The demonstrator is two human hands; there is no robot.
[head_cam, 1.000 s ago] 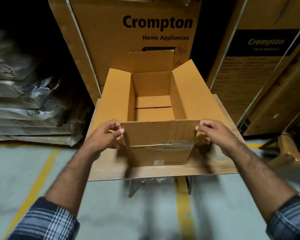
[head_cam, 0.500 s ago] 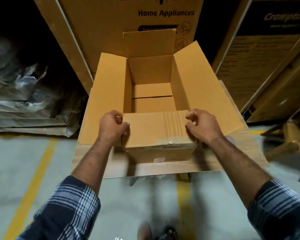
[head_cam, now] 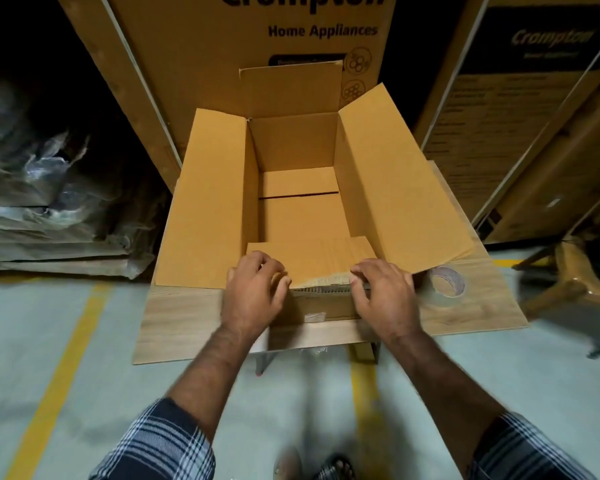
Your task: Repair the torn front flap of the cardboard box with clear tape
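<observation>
Two hands are shown at the near edge of the open cardboard box (head_cam: 302, 188), pressed to the front flap (head_cam: 312, 259). The left hand (head_cam: 255, 296) is laid over the flap's left end and the right hand (head_cam: 383, 296) over its right end, fingers curled down onto the hinge line; nothing is enclosed in either, and whether the flap is pinched or merely pressed cannot be told. Glossy clear tape appears already to lie along the fold between them, above a ragged, torn strip of corrugation. The flap is turned inward over the box mouth. The box is carried on a wooden board (head_cam: 187, 323), near its front edge and about midway along it. The tape roll (head_cam: 444, 285) is seen near the board's right edge, just beside the right hand and partly under the box's right flap. The step in hand is judged to be smoothing or testing the taped joint. If a further strip is needed, the roll must be reached with the right hand while the flap is steadied by the left.
</observation>
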